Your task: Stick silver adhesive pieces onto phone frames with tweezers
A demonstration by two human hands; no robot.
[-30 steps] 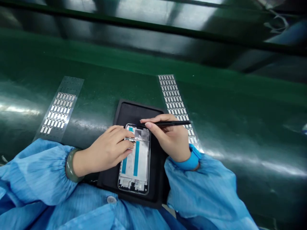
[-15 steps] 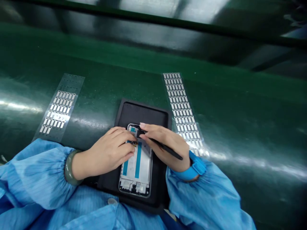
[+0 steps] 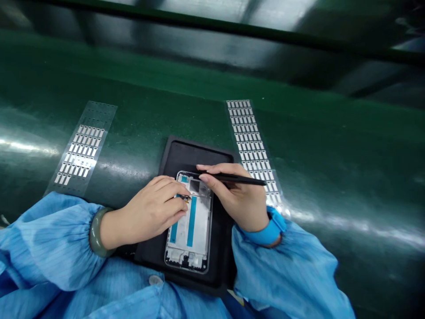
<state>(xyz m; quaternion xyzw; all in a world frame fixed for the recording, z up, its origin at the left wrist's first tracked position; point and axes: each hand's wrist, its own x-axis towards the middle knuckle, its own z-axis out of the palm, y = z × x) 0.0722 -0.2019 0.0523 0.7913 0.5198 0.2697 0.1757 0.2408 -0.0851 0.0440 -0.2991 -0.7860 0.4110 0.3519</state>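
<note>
A phone frame (image 3: 181, 221) with a pale metal inside and blue strips (image 3: 191, 221) lies in a recessed black tray (image 3: 197, 153). My left hand (image 3: 156, 201) rests over the frame's upper left, fingers curled together. At those fingertips shows a small dark and orange-gold piece, partly hidden; I cannot make out its kind. Between the thumb and fingers of my right hand (image 3: 242, 195) are slim black tweezers (image 3: 245, 178), held nearly level. Their front end reaches the frame's top edge. Just below it, a dark square (image 3: 195, 186) on the frame is visible.
On the green table (image 3: 139, 133), a clear sheet with several small white labels (image 3: 81, 150) lies at left. Another, fuller sheet of white labels (image 3: 249, 137) lies at right, partly behind my right hand. A dark green rail (image 3: 212, 27) crosses the back.
My right hand has moved up and right, turning the tweezers from a steep slant to nearly level. The dark square is now uncovered. My left hand has stayed nearly still.
</note>
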